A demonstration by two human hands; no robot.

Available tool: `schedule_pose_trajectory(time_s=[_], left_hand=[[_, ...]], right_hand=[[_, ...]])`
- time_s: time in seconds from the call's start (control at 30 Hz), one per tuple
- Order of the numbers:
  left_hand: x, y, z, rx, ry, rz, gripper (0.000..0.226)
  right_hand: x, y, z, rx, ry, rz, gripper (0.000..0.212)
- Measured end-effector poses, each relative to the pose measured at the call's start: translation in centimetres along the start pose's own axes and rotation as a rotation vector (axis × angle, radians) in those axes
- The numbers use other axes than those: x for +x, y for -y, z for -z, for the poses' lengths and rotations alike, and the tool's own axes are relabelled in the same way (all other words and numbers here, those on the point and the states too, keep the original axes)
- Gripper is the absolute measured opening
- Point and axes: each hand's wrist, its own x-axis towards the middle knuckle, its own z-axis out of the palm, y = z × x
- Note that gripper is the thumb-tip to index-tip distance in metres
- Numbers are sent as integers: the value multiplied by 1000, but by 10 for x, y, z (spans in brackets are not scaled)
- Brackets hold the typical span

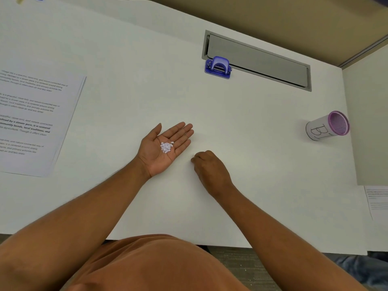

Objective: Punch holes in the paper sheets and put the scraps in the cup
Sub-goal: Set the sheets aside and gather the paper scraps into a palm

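white desk (252, 127), grey cable tray lid (258, 59), orange shirt (151, 263)

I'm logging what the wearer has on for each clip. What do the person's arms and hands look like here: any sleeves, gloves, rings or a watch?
Both forearms are bare up to the frame's bottom edge: no sleeves show. The left hand and the right hand wear no gloves, and no rings, watch or bracelet are visible at the fingers or wrists. The only clothing in view is an orange-brown top over the torso below the desk edge.
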Motion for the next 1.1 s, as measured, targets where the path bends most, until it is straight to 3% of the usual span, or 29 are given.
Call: schedule_pose_trajectory(time_s=[0.1,0.2,0.27,0.33,0.47,0.67,0.87,1.1], left_hand=[[2,4,1,11,-9,15,63],[2,9,1,-1,-1,34,64],[2,13,-1,-11,5,56,65],[1,18,-5,16,-5,81,66],[-1,28,-9,49,-5,123,67],[-2,29,-12,33,-6,94,66],[-2,7,-6,-29,-9,-3,64],[-5,-29,-1,-48,5,-108,62]], right_hand=[[6,6,2,112,-53,-101,16],[7,25,9,304,-292,-212,14],[7,44,15,451,-388,-178,13],[9,60,18,580,-411,-162,14],[14,68,18,741,-378,-300,11],[11,56,20,702,-318,-312,14],[6,23,25,724,-509,-449,12],[-12,-12,-4,528,-262,-472,15]])
